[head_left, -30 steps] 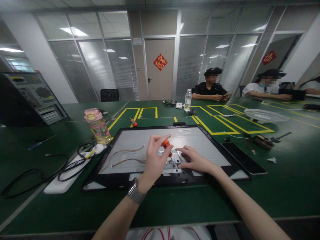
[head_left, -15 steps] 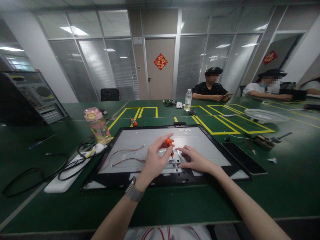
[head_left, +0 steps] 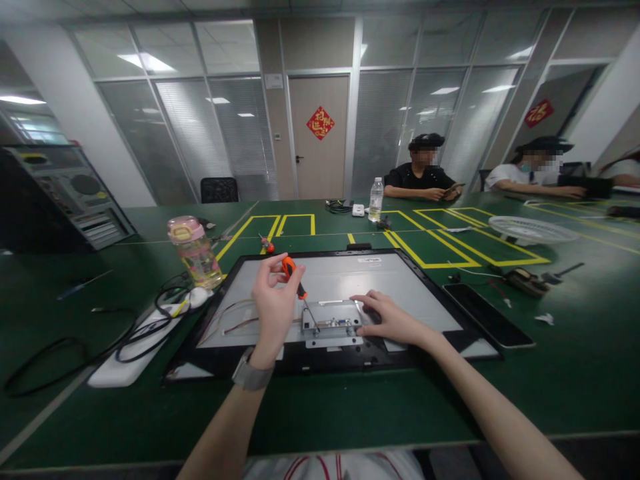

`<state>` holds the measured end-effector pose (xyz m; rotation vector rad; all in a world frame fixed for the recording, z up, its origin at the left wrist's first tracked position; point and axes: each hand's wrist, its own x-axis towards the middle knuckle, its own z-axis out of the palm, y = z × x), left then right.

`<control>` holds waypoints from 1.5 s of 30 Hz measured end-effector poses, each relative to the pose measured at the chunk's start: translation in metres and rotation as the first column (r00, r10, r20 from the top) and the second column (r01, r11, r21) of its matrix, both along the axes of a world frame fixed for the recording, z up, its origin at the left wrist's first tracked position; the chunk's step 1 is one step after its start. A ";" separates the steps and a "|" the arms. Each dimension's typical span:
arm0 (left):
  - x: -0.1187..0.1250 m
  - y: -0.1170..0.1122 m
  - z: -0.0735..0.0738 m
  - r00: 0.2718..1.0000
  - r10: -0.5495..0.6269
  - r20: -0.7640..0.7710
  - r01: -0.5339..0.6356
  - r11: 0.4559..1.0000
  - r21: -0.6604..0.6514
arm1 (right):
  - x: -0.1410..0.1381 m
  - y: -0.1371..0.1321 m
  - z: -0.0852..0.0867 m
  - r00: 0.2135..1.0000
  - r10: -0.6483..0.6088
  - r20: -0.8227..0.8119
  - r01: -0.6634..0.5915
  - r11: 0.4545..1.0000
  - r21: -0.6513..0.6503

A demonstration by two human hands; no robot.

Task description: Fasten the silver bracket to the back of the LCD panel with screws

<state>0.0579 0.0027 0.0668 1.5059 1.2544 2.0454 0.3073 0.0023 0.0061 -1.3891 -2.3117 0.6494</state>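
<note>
A monitor panel (head_left: 400, 280) lies face down on the green table, its grey metal back up inside a black frame. My left hand (head_left: 273, 303) pinches the orange handle of a small screwdriver (head_left: 296, 280), tilted, with its tip down at the left end of a small metal cover plate (head_left: 331, 325) near the panel's front edge. My right hand (head_left: 387, 317) lies on the panel just right of that plate, fingers pressed down on it, holding nothing. Thin wires (head_left: 235, 320) run across the panel's left part.
A pink-lidded bottle (head_left: 194, 251) stands left of the panel beside a white power strip (head_left: 133, 350) with black cables. A dark phone (head_left: 485, 315) lies to the right, a fan grille (head_left: 531, 231) beyond it. Two people sit at the far side near a water bottle (head_left: 375, 199). A computer case (head_left: 65, 193) lies far left.
My left hand has moved left and up with the screwdriver, from the plate's middle to its left end, uncovering the plate. My right hand has stayed put.
</note>
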 end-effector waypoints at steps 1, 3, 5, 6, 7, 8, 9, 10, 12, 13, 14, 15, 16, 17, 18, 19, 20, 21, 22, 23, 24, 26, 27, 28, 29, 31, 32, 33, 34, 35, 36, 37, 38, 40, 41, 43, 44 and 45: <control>-0.001 0.000 0.000 0.999 0.026 -0.035 -0.025 1.000 0.017 | 0.000 0.000 0.000 1.000 0.001 -0.002 -0.001 1.000 -0.001; -0.001 0.000 -0.001 0.994 0.048 -0.093 -0.045 0.998 0.036 | 0.001 0.001 -0.001 1.000 0.003 -0.006 -0.003 1.000 -0.006; 0.000 0.000 -0.005 0.989 0.049 -0.143 -0.045 0.998 0.036 | 0.002 0.001 -0.001 1.000 0.000 -0.004 -0.001 1.000 -0.010; 0.001 0.000 -0.006 0.985 0.048 -0.165 -0.043 0.999 0.033 | 0.002 0.001 -0.002 1.000 0.000 -0.002 0.000 1.000 -0.009; 0.002 0.000 -0.008 0.982 0.046 -0.184 -0.040 0.999 0.032 | 0.002 0.001 -0.002 1.000 -0.001 0.001 0.001 1.000 -0.007; 0.002 0.001 -0.010 0.979 0.043 -0.200 -0.037 0.999 0.033 | 0.002 0.002 -0.002 1.000 0.000 0.002 0.000 1.000 -0.004; 0.002 0.001 -0.011 0.976 0.040 -0.212 -0.034 0.999 0.036 | 0.003 0.002 -0.002 1.000 0.001 0.003 -0.001 1.000 -0.002; 0.003 0.002 -0.012 0.974 0.037 -0.221 -0.030 0.999 0.039 | 0.003 0.002 -0.002 1.000 0.002 0.002 -0.002 1.000 -0.002; 0.003 0.003 -0.014 0.972 0.032 -0.232 -0.023 0.999 0.041 | 0.003 0.002 -0.003 1.000 -0.002 0.000 0.002 1.000 -0.004; 0.003 0.003 -0.015 0.971 0.030 -0.235 -0.022 0.999 0.038 | 0.003 0.002 -0.003 1.000 -0.003 -0.002 0.003 1.000 -0.005; 0.003 0.004 -0.015 0.970 0.027 -0.240 -0.020 0.999 0.033 | 0.003 0.002 -0.003 1.000 -0.004 -0.002 0.004 1.000 -0.006; 0.003 0.004 -0.016 0.969 0.025 -0.247 -0.018 0.999 0.029 | 0.002 0.002 -0.003 1.000 -0.005 -0.002 0.005 1.000 -0.007; 0.003 0.004 -0.016 0.967 0.021 -0.254 -0.015 1.000 0.025 | 0.002 0.002 -0.002 1.000 -0.005 -0.002 0.005 1.000 -0.007; 0.003 0.004 -0.017 0.965 0.016 -0.260 -0.010 1.000 0.023 | 0.001 0.001 -0.001 1.000 -0.005 -0.001 0.005 1.000 -0.009; 0.003 0.004 -0.017 0.964 0.011 -0.266 -0.005 1.000 0.022 | 0.001 0.001 0.000 1.000 -0.006 0.000 0.006 1.000 -0.011; 0.003 0.004 -0.017 0.963 0.007 -0.268 -0.002 1.000 0.021 | 0.000 0.000 0.000 1.000 -0.008 0.000 0.008 1.000 -0.012; 0.003 0.003 -0.016 0.964 0.001 -0.268 0.004 1.000 0.017 | 0.000 0.000 0.001 1.000 -0.009 -0.001 0.009 1.000 -0.012; 0.003 0.003 -0.016 0.966 -0.016 -0.259 0.018 1.000 0.005 | -0.001 0.000 0.001 1.000 -0.007 -0.003 0.007 1.000 -0.011; 0.003 0.002 -0.015 0.969 -0.052 -0.240 0.049 0.999 -0.015 | -0.001 0.000 0.001 1.000 -0.006 -0.006 0.006 1.000 -0.008; 0.003 0.001 -0.015 0.972 -0.113 -0.208 0.107 0.993 -0.038 | 0.000 0.000 0.000 1.000 -0.004 -0.010 0.004 1.000 -0.005; 0.003 0.000 -0.014 0.966 -0.198 -0.167 0.192 0.980 -0.056 | 0.000 0.001 -0.001 1.000 -0.001 -0.015 0.001 1.000 0.001; 0.003 -0.002 -0.011 0.916 -0.388 -0.097 0.385 0.921 -0.051 | 0.002 0.002 -0.003 1.000 0.006 -0.021 -0.006 1.000 0.014; 0.003 -0.003 -0.010 0.886 -0.457 -0.084 0.456 0.889 -0.029 | 0.002 0.003 -0.004 1.000 0.010 -0.023 -0.009 1.000 0.021; 0.003 -0.003 -0.009 0.864 -0.496 -0.086 0.498 0.867 0.003 | 0.002 0.003 -0.005 1.000 0.012 -0.022 -0.011 1.000 0.026; 0.003 -0.004 -0.008 0.860 -0.501 -0.094 0.506 0.862 0.032 | 0.003 0.003 -0.005 1.000 0.013 -0.020 -0.012 1.000 0.028; 0.004 -0.003 -0.007 0.881 -0.465 -0.085 0.471 0.878 0.087 | 0.002 0.003 -0.004 1.000 0.010 -0.014 -0.010 1.000 0.023; 0.004 -0.003 -0.007 0.891 -0.449 -0.070 0.454 0.886 0.091 | 0.002 0.002 -0.004 1.000 0.008 -0.012 -0.007 1.000 0.017; 0.003 -0.002 -0.007 0.894 -0.445 -0.051 0.448 0.891 0.080 | 0.002 0.002 -0.003 1.000 0.005 -0.011 -0.005 1.000 0.011; 0.003 -0.001 -0.008 0.891 -0.454 -0.025 0.454 0.889 0.053 | 0.002 0.001 -0.002 1.000 0.003 -0.010 -0.002 1.000 0.004; 0.003 -0.001 -0.008 0.882 -0.471 0.005 0.471 0.882 0.021 | 0.001 0.001 -0.001 1.000 0.001 -0.010 -0.001 1.000 0.000; 0.003 -0.001 -0.009 0.872 -0.488 0.035 0.489 0.873 -0.005 | 0.001 0.001 0.000 1.000 0.000 -0.010 0.000 1.000 -0.002; 0.003 -0.001 -0.009 0.867 -0.495 0.056 0.497 0.868 -0.019 | 0.001 0.000 0.000 1.000 0.001 -0.010 -0.001 1.000 -0.004; 0.003 -0.001 -0.009 0.870 -0.490 0.059 0.492 0.871 -0.016 | 0.001 0.000 0.000 1.000 0.002 -0.011 -0.002 1.000 -0.005; 0.004 -0.002 -0.008 0.901 -0.433 0.006 0.433 0.901 0.023 | 0.001 0.000 0.000 1.000 0.007 -0.013 -0.007 1.000 -0.005; 0.005 -0.003 -0.007 0.919 -0.392 -0.030 0.393 0.918 0.051 | 0.001 0.000 0.000 1.000 0.008 -0.014 -0.008 1.000 -0.007; 0.006 -0.004 -0.006 0.941 -0.327 -0.086 0.334 0.939 0.087 | 0.002 0.000 -0.001 1.000 0.005 -0.018 -0.006 1.000 -0.012; 0.006 -0.005 -0.006 0.944 -0.314 -0.102 0.323 0.943 0.087 | 0.002 0.000 -0.001 1.000 0.004 -0.020 -0.004 1.000 -0.013; 0.006 -0.006 -0.006 0.944 -0.311 -0.112 0.320 0.945 0.074 | 0.002 0.000 -0.001 1.000 0.003 -0.020 -0.003 1.000 -0.014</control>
